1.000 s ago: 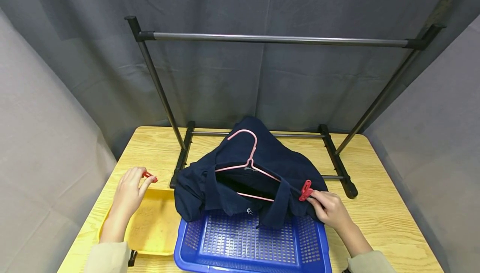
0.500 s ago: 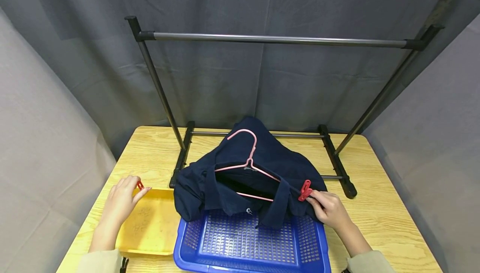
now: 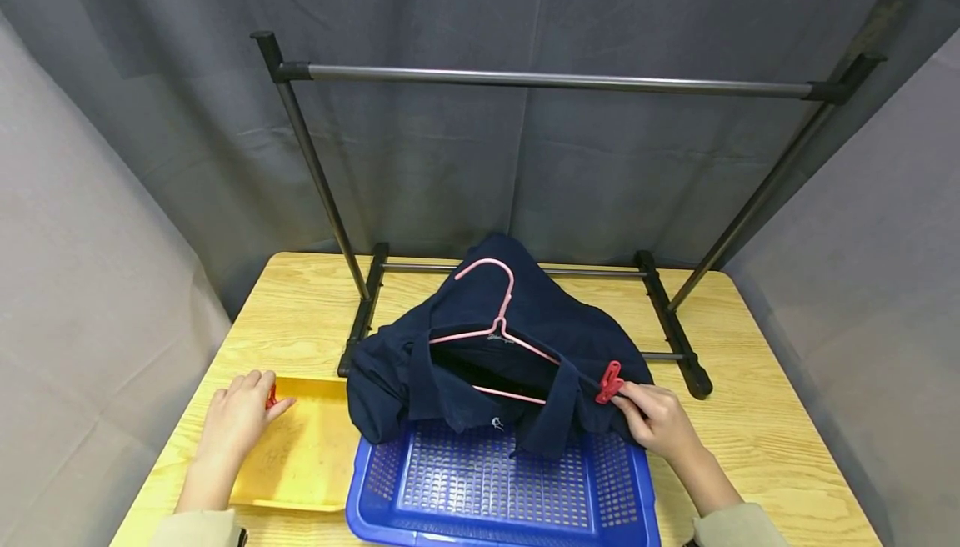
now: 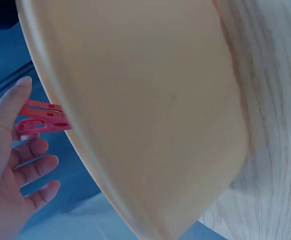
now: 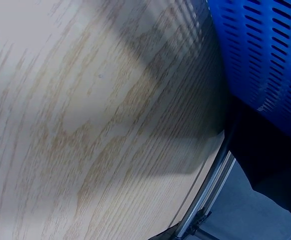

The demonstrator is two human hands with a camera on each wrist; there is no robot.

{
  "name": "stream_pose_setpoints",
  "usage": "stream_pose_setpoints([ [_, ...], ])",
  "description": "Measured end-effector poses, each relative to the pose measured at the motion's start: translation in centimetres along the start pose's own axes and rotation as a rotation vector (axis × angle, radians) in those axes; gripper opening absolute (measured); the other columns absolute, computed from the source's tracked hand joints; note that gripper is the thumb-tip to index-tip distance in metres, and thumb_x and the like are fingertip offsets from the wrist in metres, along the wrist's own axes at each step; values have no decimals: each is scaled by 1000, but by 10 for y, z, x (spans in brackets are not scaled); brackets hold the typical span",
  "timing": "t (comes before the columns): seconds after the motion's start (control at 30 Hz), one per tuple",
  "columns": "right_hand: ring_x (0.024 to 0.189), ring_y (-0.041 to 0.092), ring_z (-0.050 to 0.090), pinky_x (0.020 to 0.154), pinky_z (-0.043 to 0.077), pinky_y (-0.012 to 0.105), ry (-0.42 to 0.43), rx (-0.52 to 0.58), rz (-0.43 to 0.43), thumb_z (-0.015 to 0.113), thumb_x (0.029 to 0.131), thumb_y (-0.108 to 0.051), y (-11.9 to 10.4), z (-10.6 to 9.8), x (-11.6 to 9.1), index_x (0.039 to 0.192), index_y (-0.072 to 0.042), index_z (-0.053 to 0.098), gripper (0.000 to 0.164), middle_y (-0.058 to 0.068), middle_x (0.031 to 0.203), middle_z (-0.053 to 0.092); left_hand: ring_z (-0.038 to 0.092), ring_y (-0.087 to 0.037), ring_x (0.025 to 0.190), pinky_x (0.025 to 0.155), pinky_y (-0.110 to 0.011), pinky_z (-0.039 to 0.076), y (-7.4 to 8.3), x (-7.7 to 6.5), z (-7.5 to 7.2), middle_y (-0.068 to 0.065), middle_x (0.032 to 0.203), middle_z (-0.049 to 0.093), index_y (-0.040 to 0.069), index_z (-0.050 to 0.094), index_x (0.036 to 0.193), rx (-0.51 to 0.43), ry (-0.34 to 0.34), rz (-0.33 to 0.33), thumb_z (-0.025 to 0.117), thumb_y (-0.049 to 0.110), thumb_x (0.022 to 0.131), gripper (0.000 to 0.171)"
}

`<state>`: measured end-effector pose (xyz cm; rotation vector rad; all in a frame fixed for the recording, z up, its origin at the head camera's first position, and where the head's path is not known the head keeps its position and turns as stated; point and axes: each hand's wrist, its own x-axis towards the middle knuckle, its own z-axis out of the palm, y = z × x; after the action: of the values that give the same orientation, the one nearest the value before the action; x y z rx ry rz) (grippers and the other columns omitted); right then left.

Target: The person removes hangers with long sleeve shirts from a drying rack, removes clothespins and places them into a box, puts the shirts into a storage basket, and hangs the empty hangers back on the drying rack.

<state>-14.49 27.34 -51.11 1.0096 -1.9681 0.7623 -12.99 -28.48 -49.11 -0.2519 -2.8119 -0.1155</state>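
By the left rim of a shallow yellow tray [image 3: 318, 480], my left hand [image 3: 236, 418] pinches a red clothespin [image 4: 44, 119] between thumb and index finger. The other fingers stay loosely bent, and the tray's rim covers the clothespin's tip in the left wrist view. A navy polo shirt [image 3: 480, 305] lies over the back of a blue basket [image 3: 498, 480], with a pink hanger [image 3: 504, 307] inside its collar. My right hand [image 3: 663, 418] pinches the shirt's right shoulder, right beside a second red clothespin [image 3: 611, 382] fixed there. The right wrist view does not show that hand.
Behind the basket stands a garment rack with a metal top bar [image 3: 555, 79] and black feet [image 3: 675, 330], partly under the shirt. All of it is on a wooden table [image 3: 787, 447], with grey curtains [image 3: 420, 163] behind and pale cloth walls at both sides.
My left hand has moved left and down with the red clothespin, from above the tray's back edge to its left side. My right hand and the shirt have stayed put.
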Motion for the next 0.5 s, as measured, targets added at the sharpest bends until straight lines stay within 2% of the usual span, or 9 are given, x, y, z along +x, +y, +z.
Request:
stream_pose_setpoints([
  [0.3, 49, 7, 49, 46, 40, 22, 2, -2, 6, 47, 95, -27, 0, 1, -1, 75, -4, 62, 34, 0, 63, 58, 55, -39, 89, 71, -56, 41, 2, -6, 10, -20, 94, 59, -2, 57, 96, 45, -93, -11, 74, 32, 73, 45],
  [0.5, 48, 7, 49, 46, 40, 22, 2, -9, 6, 47, 95, -27, 0, 1, -2, 75, -3, 62, 35, 0, 63, 58, 53, -40, 93, 75, -57, 39, -1, -10, 20, -20, 96, 58, -1, 56, 99, 57, -156, -30, 73, 32, 74, 45],
])
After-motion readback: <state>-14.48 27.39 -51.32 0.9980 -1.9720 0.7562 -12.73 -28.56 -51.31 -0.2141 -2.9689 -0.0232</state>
